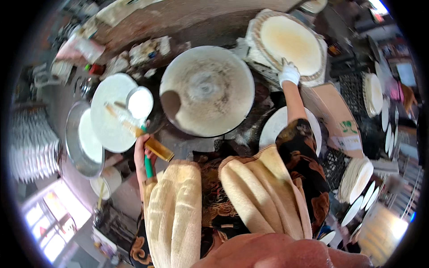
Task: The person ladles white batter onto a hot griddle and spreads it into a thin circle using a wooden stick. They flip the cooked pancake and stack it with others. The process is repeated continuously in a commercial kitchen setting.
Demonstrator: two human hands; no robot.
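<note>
In my left hand (146, 149) is a green-handled ladle (140, 102), its round cup looking white inside. The same hand grips a flat yellow-brown wooden spreader (157, 147), whose far end is blurred. Both reach over a pale round surface (109, 129), perhaps a lid or a full basin. My right hand (289, 73), in a white glove, rests its fingertips at the near rim of a stack of thin round flatbreads (290, 43); the top one is yellowish in the middle. Between my hands sits a large round griddle (207, 90), stained and greyish, with a dark round shadow at its left.
A metal basin (72, 144) with white contents and a white bucket (112, 181) stand at left. On the right are a white disc (268, 130) under my forearm, a cardboard box (335, 110) and more flatbread stacks (357, 181). A person (402, 93) is at far right.
</note>
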